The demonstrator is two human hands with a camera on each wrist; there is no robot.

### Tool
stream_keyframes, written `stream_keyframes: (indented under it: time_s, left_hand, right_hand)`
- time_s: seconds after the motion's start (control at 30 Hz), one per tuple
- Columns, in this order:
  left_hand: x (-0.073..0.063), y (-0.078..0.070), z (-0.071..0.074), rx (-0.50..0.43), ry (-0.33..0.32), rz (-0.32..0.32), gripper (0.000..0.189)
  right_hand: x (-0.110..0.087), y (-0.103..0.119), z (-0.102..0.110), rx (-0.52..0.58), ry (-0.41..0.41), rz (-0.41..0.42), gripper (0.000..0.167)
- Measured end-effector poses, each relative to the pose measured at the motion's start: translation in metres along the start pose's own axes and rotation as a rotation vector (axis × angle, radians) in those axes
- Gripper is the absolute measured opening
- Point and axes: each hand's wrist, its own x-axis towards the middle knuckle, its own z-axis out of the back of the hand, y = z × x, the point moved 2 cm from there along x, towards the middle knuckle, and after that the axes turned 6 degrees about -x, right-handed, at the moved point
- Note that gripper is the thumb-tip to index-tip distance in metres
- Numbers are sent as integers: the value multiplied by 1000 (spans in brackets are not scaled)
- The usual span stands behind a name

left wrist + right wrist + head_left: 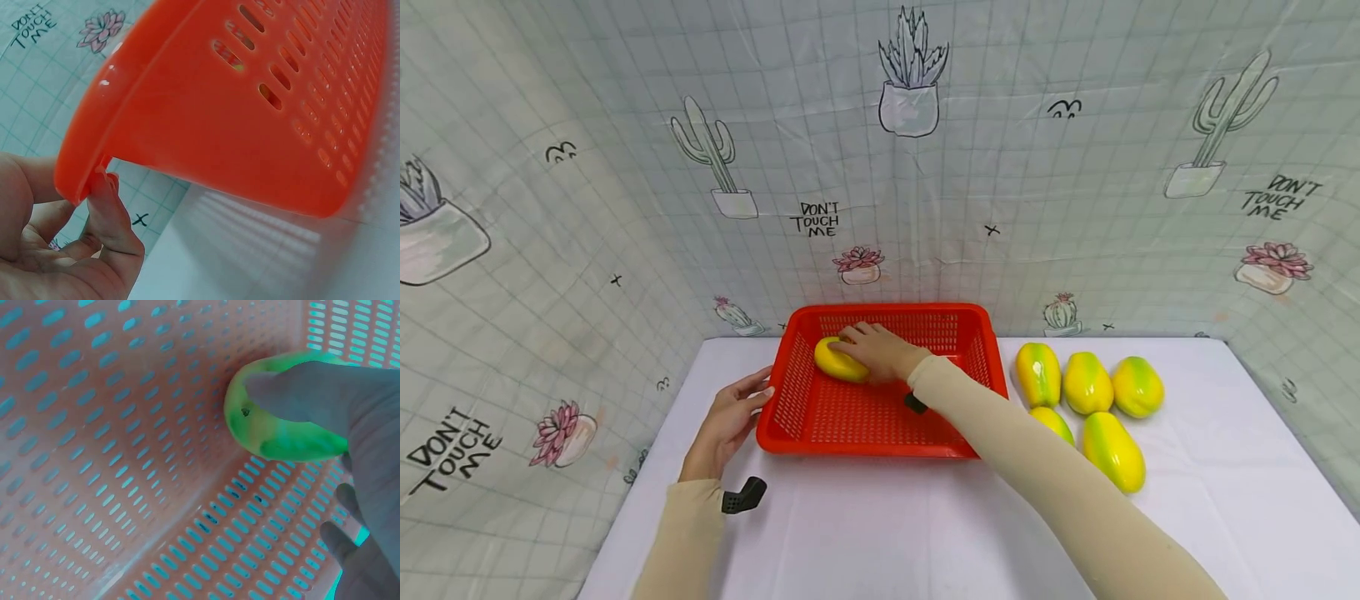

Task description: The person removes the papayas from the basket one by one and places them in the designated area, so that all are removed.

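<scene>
A glossy yellow-green papaya [839, 361] lies in the left part of a red plastic basket [880, 446], by the basket's left wall. My right hand [880, 350] reaches over the basket and holds this papaya from above. In the right wrist view the thumb [294, 394] presses along the papaya [287, 440], while part of the other fingers is hidden behind it. At the basket's left end, my left hand [730, 423] pinches the rim. The left wrist view shows its fingertips at the edge of the basket [187, 119], from outside.
To the basket's right, on the white-covered table [865, 533], lie several more papayas [1114, 452]; the right sleeve [1037, 467] partly covers one. A printed cloth backdrop [925, 183] rises right behind the basket and along both sides. Dark wrist devices [743, 496] sit at both cuffs.
</scene>
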Motion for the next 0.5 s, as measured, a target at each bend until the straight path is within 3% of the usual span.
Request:
stream_keyframes:
  time_s: [0.13,0.33,0.5]
  left_hand:
    - [-1,2,0,1,11,-7,55]
    - [-2,2,0,5,6,-15,54]
    - [-1,2,1,-3,0,-10,54]
  right_hand:
    - [-2,2,-2,19,28,12,88]
    - [0,4,0,-60,-21,44,83]
    - [0,2,0,-5,-46,32,80]
